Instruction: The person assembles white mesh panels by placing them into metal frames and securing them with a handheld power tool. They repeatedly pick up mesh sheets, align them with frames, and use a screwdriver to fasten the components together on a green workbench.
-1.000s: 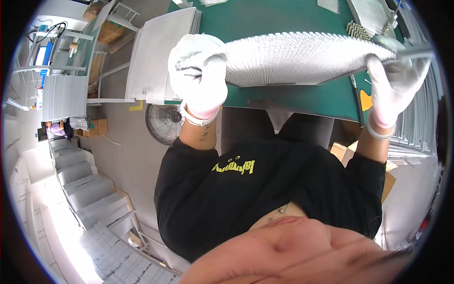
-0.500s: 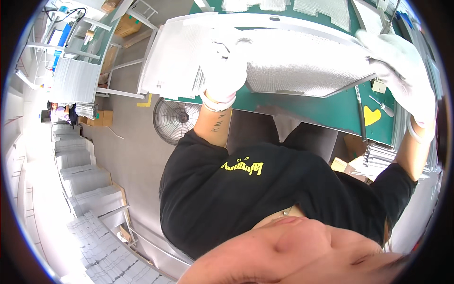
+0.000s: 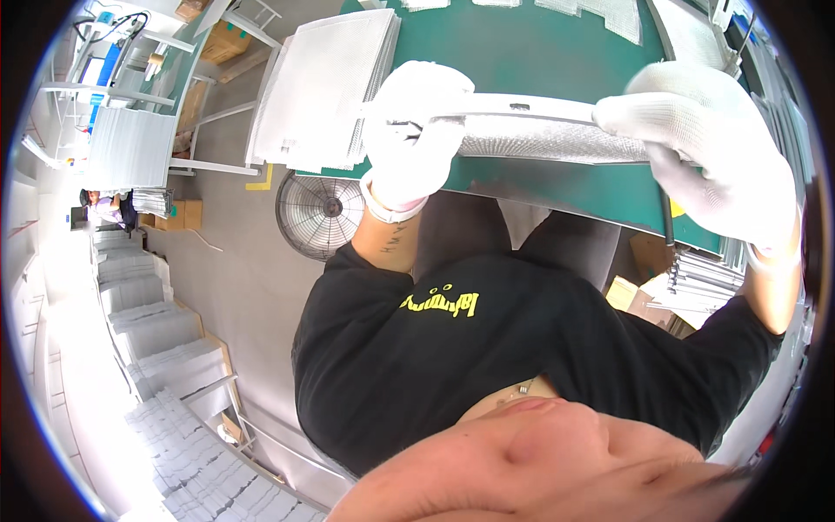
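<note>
A silvery mesh panel in a pale frame is held up over the green table, seen nearly edge-on with its long frame edge toward the top. My left hand, in a white knit glove, is closed round the panel's left end. At the right end my right hand, gloved alike, grips the frame with thumb and fingers. The fingertips behind the panel are hidden. Left of my left hand lies a stack of white mesh sheets. A dark rod shows below my right hand.
More mesh sheets lie along the table's far side. A round floor fan stands left of the table. Bundled pale strips sit under the right side. Long stacks of grey panels line the left, where another person is far off.
The panel has tipped from showing its broad mesh face to nearly edge-on, its far edge coming nearer. My right hand has moved left and now covers the screwdriver and most of the yellow piece.
</note>
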`<state>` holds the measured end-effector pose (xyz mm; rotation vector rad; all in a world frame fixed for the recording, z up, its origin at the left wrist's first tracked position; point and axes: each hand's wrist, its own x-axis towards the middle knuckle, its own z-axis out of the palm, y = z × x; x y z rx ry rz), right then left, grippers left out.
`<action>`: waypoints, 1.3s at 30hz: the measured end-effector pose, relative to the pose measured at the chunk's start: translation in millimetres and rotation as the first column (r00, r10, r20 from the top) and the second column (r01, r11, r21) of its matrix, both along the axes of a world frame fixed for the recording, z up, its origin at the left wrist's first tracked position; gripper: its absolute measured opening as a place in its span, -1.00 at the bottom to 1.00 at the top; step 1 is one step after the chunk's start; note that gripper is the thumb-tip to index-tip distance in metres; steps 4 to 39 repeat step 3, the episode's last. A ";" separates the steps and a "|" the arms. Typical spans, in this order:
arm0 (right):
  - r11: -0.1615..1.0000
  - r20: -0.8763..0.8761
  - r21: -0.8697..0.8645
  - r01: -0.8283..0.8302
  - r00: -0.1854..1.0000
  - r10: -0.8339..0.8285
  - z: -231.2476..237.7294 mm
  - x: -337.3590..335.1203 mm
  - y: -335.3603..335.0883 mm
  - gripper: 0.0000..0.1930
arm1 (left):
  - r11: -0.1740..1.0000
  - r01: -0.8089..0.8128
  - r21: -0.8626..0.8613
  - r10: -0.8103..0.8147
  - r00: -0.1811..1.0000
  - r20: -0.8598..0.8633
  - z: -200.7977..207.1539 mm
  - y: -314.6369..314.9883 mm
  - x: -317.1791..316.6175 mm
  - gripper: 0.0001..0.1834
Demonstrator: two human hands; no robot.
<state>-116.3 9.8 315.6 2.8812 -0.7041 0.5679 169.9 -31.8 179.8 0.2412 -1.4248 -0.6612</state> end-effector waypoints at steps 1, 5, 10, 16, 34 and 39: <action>0.998 0.006 0.065 -0.020 1.000 0.019 1.0 2.9 -1.9 -0.51 | 1.000 0.021 0.012 -0.021 1.000 -0.010 0.8 1.0 -2.4 -0.77; 0.989 0.060 0.131 -0.063 0.997 0.055 1.5 9.7 -3.4 -0.46 | 0.996 0.076 0.036 -0.074 0.995 -0.062 2.1 0.8 -2.6 -0.75; 0.989 0.060 0.131 -0.063 0.997 0.055 1.5 9.7 -3.4 -0.46 | 0.996 0.076 0.036 -0.074 0.995 -0.062 2.1 0.8 -2.6 -0.75; 0.989 0.060 0.131 -0.063 0.997 0.055 1.5 9.7 -3.4 -0.46 | 0.996 0.076 0.036 -0.074 0.995 -0.062 2.1 0.8 -2.6 -0.75; 0.989 0.060 0.131 -0.063 0.997 0.055 1.5 9.7 -3.4 -0.46 | 0.996 0.076 0.036 -0.074 0.995 -0.062 2.1 0.8 -2.6 -0.75; 0.989 0.060 0.131 -0.063 0.997 0.055 1.5 9.7 -3.4 -0.46 | 0.996 0.076 0.036 -0.074 0.995 -0.062 2.1 0.8 -2.6 -0.75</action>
